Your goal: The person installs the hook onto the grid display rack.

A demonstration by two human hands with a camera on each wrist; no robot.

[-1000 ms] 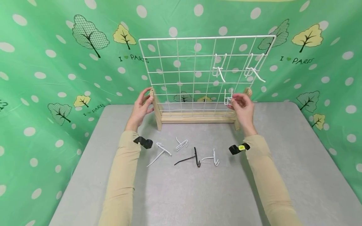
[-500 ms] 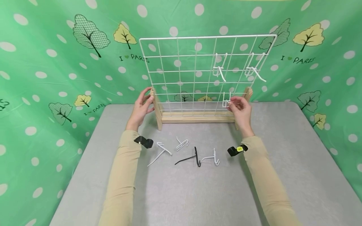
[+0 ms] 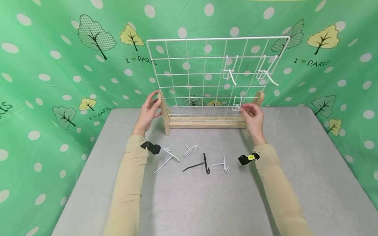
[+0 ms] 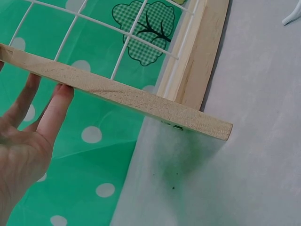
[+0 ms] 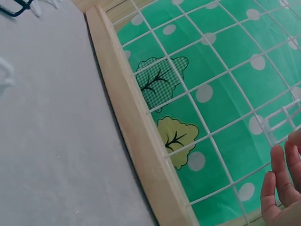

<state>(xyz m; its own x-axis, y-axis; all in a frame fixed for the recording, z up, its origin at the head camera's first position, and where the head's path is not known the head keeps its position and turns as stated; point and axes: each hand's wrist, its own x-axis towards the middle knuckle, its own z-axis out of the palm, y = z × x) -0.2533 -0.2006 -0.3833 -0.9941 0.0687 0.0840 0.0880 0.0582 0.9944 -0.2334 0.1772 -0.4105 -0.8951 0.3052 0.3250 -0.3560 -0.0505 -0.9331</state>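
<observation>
A white wire grid panel [image 3: 203, 74] stands upright in a wooden stand [image 3: 206, 124] at the back of the table. My left hand [image 3: 147, 113] grips the stand's left post [image 4: 117, 96], with the thumb on its near side. At the panel's lower right, my right hand [image 3: 254, 119] pinches a white wire hook [image 3: 236, 107] by its prong. That hook's frame lies against the grid wires, and the fingers partly hide its prong. In the right wrist view, the same hook [image 5: 282, 109] shows just above the fingertips.
Two white hooks hang higher on the panel, one hook [image 3: 228, 73] near the middle right and another hook [image 3: 265, 72] by the right edge. A black hook [image 3: 205, 163] and several white hooks [image 3: 171, 157] lie on the grey table [image 3: 189, 203]. Behind hangs a green patterned cloth [image 3: 88, 75].
My right hand has shifted slightly down and left with the white hook, bringing it lower on the grid. My left hand keeps its grip on the post.
</observation>
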